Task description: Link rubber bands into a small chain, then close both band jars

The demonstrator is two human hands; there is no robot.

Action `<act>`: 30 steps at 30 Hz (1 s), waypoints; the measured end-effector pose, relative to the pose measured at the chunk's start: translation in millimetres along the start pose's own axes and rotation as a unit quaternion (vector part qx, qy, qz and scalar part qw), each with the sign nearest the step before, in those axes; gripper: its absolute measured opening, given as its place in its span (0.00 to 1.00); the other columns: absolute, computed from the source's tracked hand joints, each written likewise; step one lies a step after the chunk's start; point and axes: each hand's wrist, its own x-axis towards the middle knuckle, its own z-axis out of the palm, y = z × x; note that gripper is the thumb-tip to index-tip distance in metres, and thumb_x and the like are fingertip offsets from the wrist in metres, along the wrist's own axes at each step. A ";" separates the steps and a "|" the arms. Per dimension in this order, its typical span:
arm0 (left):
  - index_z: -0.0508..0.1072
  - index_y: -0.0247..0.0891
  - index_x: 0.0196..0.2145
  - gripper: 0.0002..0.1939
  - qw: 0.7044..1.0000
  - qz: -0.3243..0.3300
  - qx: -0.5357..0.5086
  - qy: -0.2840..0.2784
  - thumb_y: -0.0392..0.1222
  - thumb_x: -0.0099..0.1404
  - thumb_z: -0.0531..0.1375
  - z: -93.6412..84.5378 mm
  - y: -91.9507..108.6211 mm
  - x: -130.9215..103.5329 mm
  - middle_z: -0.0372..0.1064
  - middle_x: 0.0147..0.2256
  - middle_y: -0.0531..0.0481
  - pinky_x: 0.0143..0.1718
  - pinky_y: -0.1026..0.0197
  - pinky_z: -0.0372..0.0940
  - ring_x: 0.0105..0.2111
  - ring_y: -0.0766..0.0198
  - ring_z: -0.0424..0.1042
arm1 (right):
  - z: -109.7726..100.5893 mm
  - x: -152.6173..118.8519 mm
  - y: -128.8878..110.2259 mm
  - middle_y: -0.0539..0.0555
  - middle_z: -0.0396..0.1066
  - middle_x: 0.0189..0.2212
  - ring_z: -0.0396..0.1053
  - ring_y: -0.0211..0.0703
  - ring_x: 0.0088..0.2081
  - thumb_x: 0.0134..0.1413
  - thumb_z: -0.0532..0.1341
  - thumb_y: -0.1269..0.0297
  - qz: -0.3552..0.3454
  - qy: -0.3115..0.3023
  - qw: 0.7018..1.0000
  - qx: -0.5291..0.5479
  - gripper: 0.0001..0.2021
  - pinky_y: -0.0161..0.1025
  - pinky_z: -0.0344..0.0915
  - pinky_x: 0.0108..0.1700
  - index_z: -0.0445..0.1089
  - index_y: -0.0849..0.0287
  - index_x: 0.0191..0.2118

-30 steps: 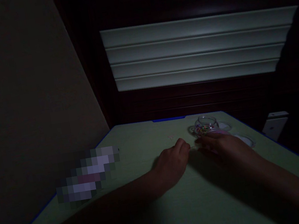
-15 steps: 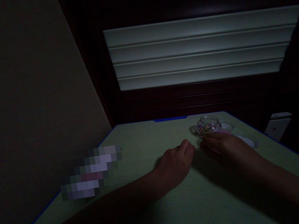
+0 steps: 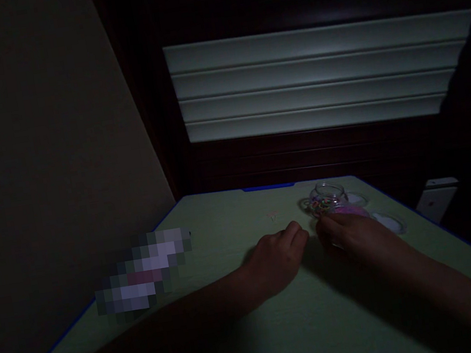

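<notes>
My left hand (image 3: 278, 259) is closed just above the pale green table (image 3: 287, 335), its fingertips pinched; anything between them is too small to make out. Close to its right, my right hand (image 3: 357, 238) has its fingers drawn together, and what they hold is hidden. Behind my right hand stands a clear jar (image 3: 329, 190) with small colourful pieces in it. Something pink (image 3: 350, 209) in a clear container shows just over the right knuckles. A tiny pale piece (image 3: 273, 216) lies on the table beyond my left hand.
Two clear round lids (image 3: 388, 222) lie on the right side of the table. A blurred-out object (image 3: 147, 271) lies along the left edge. Past the right edge is a white box (image 3: 438, 199). A wall and dark panelling with pale slats (image 3: 313, 77) stand behind.
My right hand has shifted slightly right and towards me, so more of the pink contents shows. My left hand has barely moved.
</notes>
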 end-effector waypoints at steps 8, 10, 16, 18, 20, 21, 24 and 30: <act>0.60 0.36 0.41 0.08 1.000 -0.012 -0.016 -0.014 0.33 0.66 0.44 1.6 -2.6 -0.7 0.62 0.37 0.48 0.26 0.63 0.64 0.29 0.65 0.66 | -18.7 -2.7 2.1 0.55 0.69 0.30 0.66 0.43 0.30 0.52 0.54 0.74 0.050 0.030 0.994 -0.091 0.04 0.37 0.54 0.30 0.65 0.62 0.34; 0.60 0.36 0.42 0.09 1.000 -0.011 -0.013 -0.023 0.33 0.67 0.44 2.1 -3.2 -0.9 0.62 0.38 0.48 0.26 0.63 0.65 0.29 0.65 0.66 | -24.8 -5.8 5.2 0.55 0.69 0.31 0.65 0.43 0.30 0.54 0.53 0.72 0.104 0.057 0.986 -0.115 0.05 0.37 0.54 0.30 0.66 0.61 0.35; 0.60 0.36 0.42 0.09 0.999 -0.010 -0.010 -0.042 0.32 0.66 0.45 0.9 -3.7 -1.7 0.62 0.38 0.48 0.27 0.62 0.65 0.29 0.65 0.66 | -31.0 -11.8 12.9 0.55 0.67 0.29 0.64 0.43 0.28 0.55 0.52 0.72 0.182 0.047 0.964 -0.187 0.08 0.38 0.51 0.29 0.67 0.60 0.30; 0.60 0.36 0.42 0.09 0.999 -0.007 -0.011 -0.039 0.32 0.66 0.45 0.8 -3.6 -1.7 0.62 0.38 0.48 0.26 0.62 0.65 0.29 0.65 0.66 | -30.3 -12.0 13.2 0.55 0.68 0.29 0.64 0.43 0.28 0.54 0.52 0.74 0.185 0.029 0.964 -0.188 0.08 0.38 0.51 0.29 0.67 0.60 0.30; 0.60 0.36 0.42 0.09 0.999 -0.006 -0.012 -0.032 0.32 0.66 0.44 0.9 -3.5 -1.5 0.62 0.39 0.48 0.26 0.62 0.64 0.28 0.65 0.66 | -29.5 -11.8 12.7 0.55 0.68 0.29 0.64 0.43 0.28 0.53 0.53 0.75 0.185 0.016 0.965 -0.185 0.08 0.38 0.51 0.29 0.68 0.60 0.30; 0.60 0.36 0.43 0.09 0.999 -0.007 -0.014 -0.028 0.32 0.67 0.44 0.9 -3.5 -1.3 0.62 0.38 0.48 0.26 0.62 0.64 0.28 0.65 0.66 | -29.1 -11.6 12.3 0.55 0.68 0.29 0.64 0.43 0.28 0.52 0.53 0.75 0.186 0.013 0.965 -0.185 0.08 0.38 0.51 0.29 0.68 0.60 0.30; 0.60 0.36 0.42 0.09 0.999 -0.007 -0.017 -0.026 0.32 0.66 0.45 0.2 -3.5 -1.0 0.62 0.38 0.48 0.26 0.63 0.64 0.28 0.65 0.66 | -28.5 -10.9 11.7 0.55 0.68 0.29 0.64 0.43 0.28 0.51 0.53 0.75 0.185 0.006 0.966 -0.183 0.08 0.38 0.51 0.29 0.69 0.60 0.30; 0.60 0.36 0.42 0.09 0.999 -0.009 -0.023 -0.033 0.31 0.65 0.46 -2.1 -3.1 -0.7 0.62 0.39 0.49 0.28 0.63 0.65 0.29 0.66 0.66 | -30.4 -11.2 11.3 0.56 0.69 0.29 0.64 0.43 0.29 0.49 0.54 0.77 0.183 -0.002 0.968 -0.171 0.09 0.38 0.51 0.30 0.70 0.61 0.30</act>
